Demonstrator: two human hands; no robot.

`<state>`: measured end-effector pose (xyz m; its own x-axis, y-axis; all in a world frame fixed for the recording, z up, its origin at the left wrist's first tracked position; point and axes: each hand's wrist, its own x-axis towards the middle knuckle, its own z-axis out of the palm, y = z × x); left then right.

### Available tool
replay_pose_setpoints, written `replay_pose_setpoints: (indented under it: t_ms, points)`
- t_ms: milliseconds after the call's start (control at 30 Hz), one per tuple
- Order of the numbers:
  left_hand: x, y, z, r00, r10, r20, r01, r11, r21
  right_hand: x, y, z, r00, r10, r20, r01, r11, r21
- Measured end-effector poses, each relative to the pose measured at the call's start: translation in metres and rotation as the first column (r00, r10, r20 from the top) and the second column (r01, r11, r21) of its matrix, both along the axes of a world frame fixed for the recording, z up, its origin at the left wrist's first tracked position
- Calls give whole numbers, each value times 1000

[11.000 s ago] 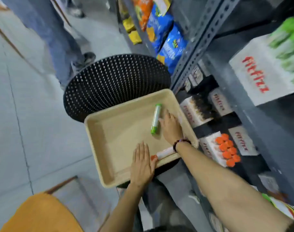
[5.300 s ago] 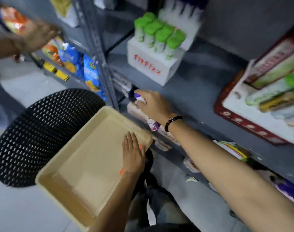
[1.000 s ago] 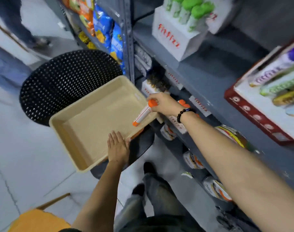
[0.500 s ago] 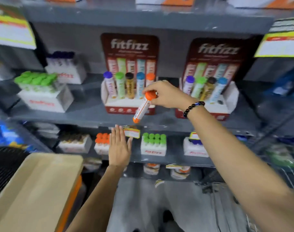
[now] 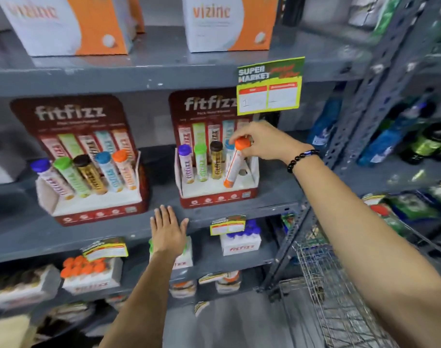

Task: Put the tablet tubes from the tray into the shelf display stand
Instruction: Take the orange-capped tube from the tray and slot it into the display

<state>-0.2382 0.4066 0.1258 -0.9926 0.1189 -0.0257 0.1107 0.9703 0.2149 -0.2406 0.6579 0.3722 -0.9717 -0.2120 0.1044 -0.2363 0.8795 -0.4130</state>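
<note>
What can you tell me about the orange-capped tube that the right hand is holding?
The orange-capped tube is a slim white cylinder with an orange stripe along its side, an orange cap on top and an orange bottom end. It looks like plastic and is closed. The right hand grips it at the cap. It is tilted, with its bottom end over the white base of the right display stand, in front of the blue-capped tube. An empty round hole shows just to its right; the tube is not yet in it.

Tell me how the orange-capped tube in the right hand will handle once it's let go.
The orange-capped tube looks rigid. It is round and slim, so it would likely roll if laid flat. It leans in the right hand, so it may tip unless seated in a slot.
</note>
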Motion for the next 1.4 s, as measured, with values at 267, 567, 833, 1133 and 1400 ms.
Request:
replay_pose_setpoints:
  t_ms: [267,567,833,1133,1400]
  points:
    - [0,-2,1,998,11,62,-7,998,-55,-19,10,-3,983,-184,-15,185,982,38]
    - [-1,-1,2,998,-1,68,6,997,-78,-29,7,2,931,-352,95,340,932,124]
    - [-1,-1,-1,998,12,60,-7,996,-92,-35,8,-11,910,-416,8,415,909,41]
    - [1,0,1,998,12,65,-6,996,-87,-43,10,-21,900,-435,14,434,900,33]
    - [3,1,4,997,14,72,-7,995,-100,-45,9,-30,911,-412,34,411,911,27]
